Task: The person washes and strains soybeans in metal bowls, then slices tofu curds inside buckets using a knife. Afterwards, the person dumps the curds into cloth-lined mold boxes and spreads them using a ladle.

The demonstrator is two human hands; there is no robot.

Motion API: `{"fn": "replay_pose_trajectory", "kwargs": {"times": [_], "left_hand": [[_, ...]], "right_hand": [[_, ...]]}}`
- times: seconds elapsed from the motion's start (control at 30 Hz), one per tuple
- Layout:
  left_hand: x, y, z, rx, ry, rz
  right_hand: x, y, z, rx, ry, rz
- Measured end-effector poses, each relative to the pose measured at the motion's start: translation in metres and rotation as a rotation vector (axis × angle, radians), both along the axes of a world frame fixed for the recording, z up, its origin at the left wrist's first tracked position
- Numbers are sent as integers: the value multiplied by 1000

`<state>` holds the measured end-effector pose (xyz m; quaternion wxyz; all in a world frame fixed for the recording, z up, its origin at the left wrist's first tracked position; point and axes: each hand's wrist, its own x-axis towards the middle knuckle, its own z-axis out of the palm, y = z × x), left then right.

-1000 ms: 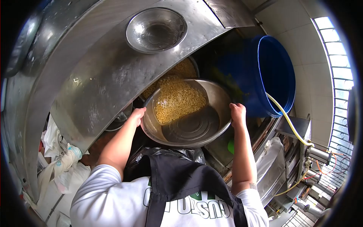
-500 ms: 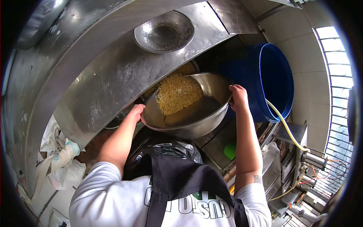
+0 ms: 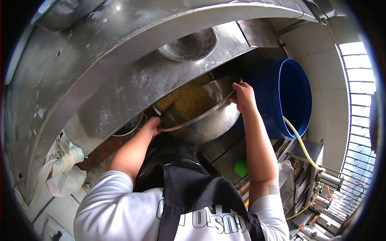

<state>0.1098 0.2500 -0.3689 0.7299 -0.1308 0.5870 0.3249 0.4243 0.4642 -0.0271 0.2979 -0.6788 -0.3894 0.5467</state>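
Observation:
A large metal bowl [image 3: 205,127] is tilted away from me between my two hands. My left hand [image 3: 152,125] is closed on its left rim, and my right hand [image 3: 244,97] grips the rim on the right. Yellowish grains or beans [image 3: 189,100] lie in the bowl's far side and spread past its far rim under the metal counter. What holds the grains beyond the rim is mostly hidden by the bowl and the counter edge.
On the metal counter [image 3: 128,86] rests a perforated metal colander [image 3: 191,45]. A blue barrel [image 3: 263,96] with a pale hose [image 3: 297,134] stands right of the bowl. White cloth and bags [image 3: 68,168] lie at lower left; something green [image 3: 241,168] sits low on the right.
The bowl has tipped further away from me, and its grains have slid over the far rim to join those beyond. My right hand has moved slightly left with the rim.

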Motion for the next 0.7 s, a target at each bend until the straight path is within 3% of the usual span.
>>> {"fn": "replay_pose_trajectory", "kwargs": {"times": [0.07,0.17,0.27,0.37,0.43,0.47,0.5,0.57,0.7], "left_hand": [[-4,2,-17,-46,89,-17],[1,16,46,6,97,139],[-12,24,31,158,100,208],[-13,26,29,254,141,62],[-9,18,13,140,228,-56],[-12,27,12,41,325,-166],[5,31,100,-3,413,-140],[3,19,104,73,247,-37],[4,18,118,11,286,-154]], "right_hand": [[-7,5,-2,3,-6,-4],[-9,13,-6,22,-37,-10],[-13,7,8,86,-19,-11],[-13,-8,22,167,87,-32],[6,-6,-16,120,79,-89],[43,12,-78,61,5,-44],[39,15,-72,85,13,-43],[36,-12,-62,-117,-156,-198],[39,-21,-62,-138,-124,-179]]}}
